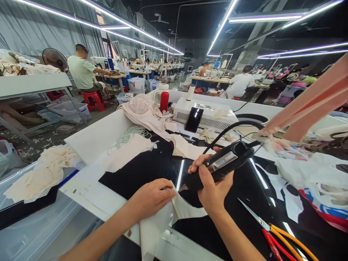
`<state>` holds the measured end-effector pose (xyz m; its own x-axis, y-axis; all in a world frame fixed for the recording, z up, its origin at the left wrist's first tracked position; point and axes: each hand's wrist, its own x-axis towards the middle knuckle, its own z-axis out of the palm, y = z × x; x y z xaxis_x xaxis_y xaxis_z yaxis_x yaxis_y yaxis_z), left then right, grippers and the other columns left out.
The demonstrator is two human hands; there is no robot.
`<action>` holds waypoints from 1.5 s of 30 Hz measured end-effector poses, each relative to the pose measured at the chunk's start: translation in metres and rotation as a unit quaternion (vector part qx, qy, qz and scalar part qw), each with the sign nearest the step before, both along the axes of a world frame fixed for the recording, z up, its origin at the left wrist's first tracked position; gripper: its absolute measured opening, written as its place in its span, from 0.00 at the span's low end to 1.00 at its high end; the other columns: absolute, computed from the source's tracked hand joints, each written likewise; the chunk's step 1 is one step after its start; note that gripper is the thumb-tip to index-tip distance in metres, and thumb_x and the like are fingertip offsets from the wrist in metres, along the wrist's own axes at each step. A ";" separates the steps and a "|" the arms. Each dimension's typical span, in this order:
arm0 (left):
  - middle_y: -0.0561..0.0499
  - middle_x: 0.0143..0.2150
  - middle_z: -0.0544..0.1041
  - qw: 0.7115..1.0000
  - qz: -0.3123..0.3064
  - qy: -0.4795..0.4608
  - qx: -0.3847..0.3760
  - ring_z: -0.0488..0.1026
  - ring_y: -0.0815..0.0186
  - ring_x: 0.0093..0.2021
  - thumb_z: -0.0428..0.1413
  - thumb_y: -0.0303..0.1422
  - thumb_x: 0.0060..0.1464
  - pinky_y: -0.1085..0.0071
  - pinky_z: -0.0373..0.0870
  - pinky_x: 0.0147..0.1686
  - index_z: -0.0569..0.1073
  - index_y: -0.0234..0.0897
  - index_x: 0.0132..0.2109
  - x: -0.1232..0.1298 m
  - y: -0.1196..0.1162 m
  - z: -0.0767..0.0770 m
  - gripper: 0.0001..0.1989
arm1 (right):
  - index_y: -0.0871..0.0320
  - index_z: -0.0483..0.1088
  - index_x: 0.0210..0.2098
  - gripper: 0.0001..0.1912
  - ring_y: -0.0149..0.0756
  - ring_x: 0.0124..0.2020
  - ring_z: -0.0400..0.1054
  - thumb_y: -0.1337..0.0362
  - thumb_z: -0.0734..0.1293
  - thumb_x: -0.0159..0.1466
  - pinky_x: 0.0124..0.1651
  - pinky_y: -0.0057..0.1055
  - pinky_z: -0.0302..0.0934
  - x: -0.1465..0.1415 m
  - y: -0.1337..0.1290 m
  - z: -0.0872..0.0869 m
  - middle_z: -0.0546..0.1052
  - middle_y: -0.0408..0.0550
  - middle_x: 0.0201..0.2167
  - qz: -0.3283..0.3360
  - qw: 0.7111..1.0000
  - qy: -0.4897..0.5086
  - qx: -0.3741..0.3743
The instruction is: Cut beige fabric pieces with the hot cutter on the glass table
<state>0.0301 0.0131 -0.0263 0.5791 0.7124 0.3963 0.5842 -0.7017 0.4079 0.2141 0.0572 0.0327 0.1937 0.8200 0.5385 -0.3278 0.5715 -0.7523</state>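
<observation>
Right hand [213, 186] round black tool [225, 159], axis slanting, corded end upper right

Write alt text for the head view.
Right hand grips a black corded tool above a black tabletop; the left hand rests on pale cloth. Scissors lie at lower right, and people sit at workbenches behind.

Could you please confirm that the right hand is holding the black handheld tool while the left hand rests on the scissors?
Not quite: the left hand is on the pale fabric, not the scissors, which lie apart from both hands, as the head view shows. The right hand does hold the black handheld tool.
</observation>
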 end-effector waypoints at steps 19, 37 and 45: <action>0.46 0.53 0.77 0.998 -0.017 0.047 0.040 0.76 0.62 0.54 0.49 0.31 0.74 0.55 0.69 0.65 0.75 0.37 0.54 -0.001 0.001 0.005 0.11 | 0.47 0.65 0.55 0.24 0.29 0.25 0.71 0.66 0.73 0.63 0.32 0.32 0.68 0.011 -0.008 0.005 0.76 0.36 0.32 -0.017 1.000 0.006 0.002; 0.46 0.50 0.77 0.999 0.021 0.009 -0.047 0.75 0.61 0.50 0.50 0.30 0.73 0.64 0.76 0.51 0.76 0.38 0.52 0.017 -0.019 -0.001 0.10 | 0.46 0.65 0.56 0.25 0.29 0.26 0.71 0.67 0.73 0.63 0.33 0.31 0.71 0.014 -0.017 0.001 0.76 0.36 0.33 -0.002 1.000 0.002 -0.016; 0.47 0.51 0.77 0.999 0.015 -0.010 -0.027 0.76 0.63 0.51 0.49 0.31 0.74 0.67 0.77 0.52 0.76 0.38 0.54 0.016 -0.022 -0.003 0.12 | 0.48 0.64 0.55 0.26 0.29 0.25 0.72 0.67 0.74 0.62 0.30 0.31 0.70 0.004 -0.017 0.001 0.76 0.36 0.32 -0.002 1.000 0.000 -0.017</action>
